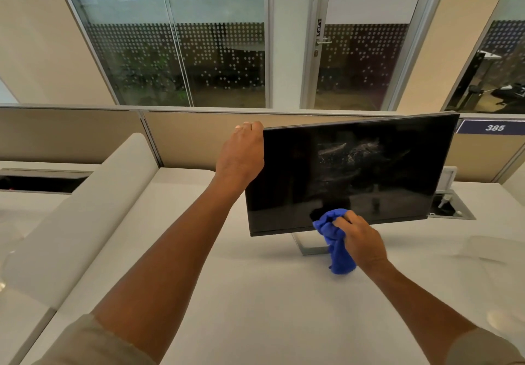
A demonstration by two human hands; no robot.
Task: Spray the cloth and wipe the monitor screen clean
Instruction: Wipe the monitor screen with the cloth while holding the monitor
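A black monitor (pixel 369 171) stands on a white desk (pixel 255 293), its dark screen tilted and showing pale smears near the upper middle. My left hand (pixel 241 154) grips the monitor's top left corner. My right hand (pixel 360 239) holds a bunched blue cloth (pixel 332 234) pressed against the screen's lower edge, with part of the cloth hanging down toward the desk. The monitor's silver stand (pixel 309 246) shows just below the cloth. No spray bottle is in view.
A beige partition (pixel 199 137) runs behind the desk, with a white divider (pixel 85 217) on the left. An open cable tray (pixel 451 208) sits in the desk at the right behind the monitor. Glass walls and a door lie beyond.
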